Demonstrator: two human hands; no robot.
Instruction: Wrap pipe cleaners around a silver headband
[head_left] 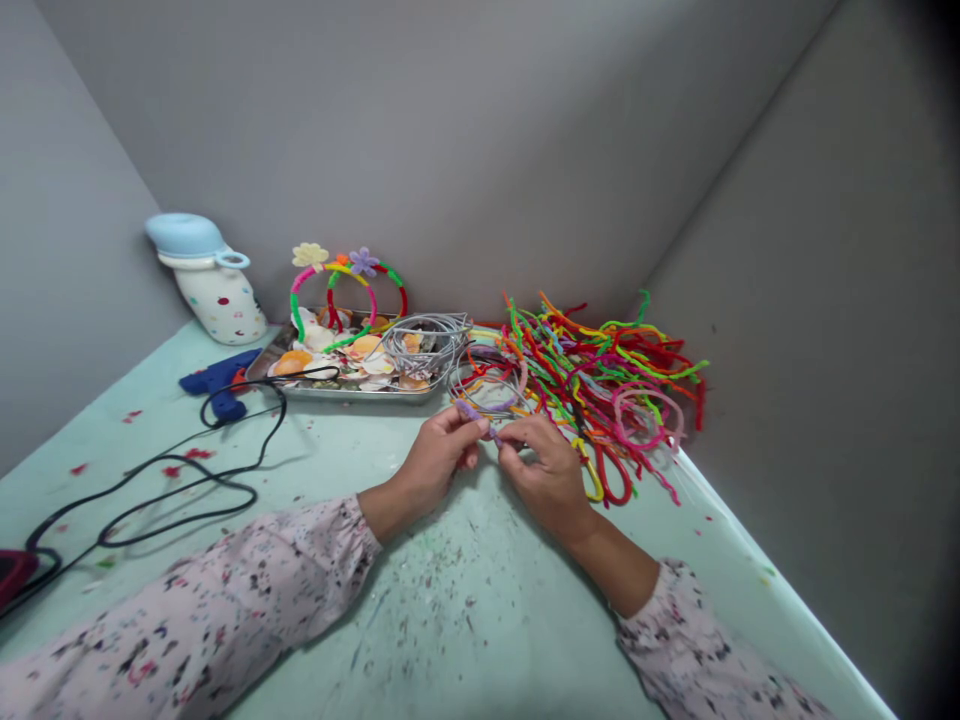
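Hands meet near the middle of the tabletop (465, 590), and we see both of them pinching the same thing: a purple pipe cleaner (474, 413) wound onto a thin gray headband (489, 390). Our left hand (439, 462) grips the purple end between thumb and fingertips, with the fingers curled closed around it. Our right hand (546, 470) pinches the same strand just beside the left, its fingers likewise closed on it. The two hands nearly touch, and the headband loops up and away from them, toward the wall.

Just behind the right hand lies a big loose heap of pipe cleaners (600, 375) in red, green, orange, pink and yellow, reaching to the corner wall. Behind the left hand sits a metal tray (360, 390) with shells in it and a bundle of bare gray headbands (424, 340) at its right end. Two finished headbands (349, 290) wrapped in bright colors and topped with flowers stand up from the tray. Left of the tray we see a blue glue gun (217, 382), its black cord (187, 480) snaking over the tabletop toward us. A pale blue and white jug (210, 280) leans against the wall in the far left corner.
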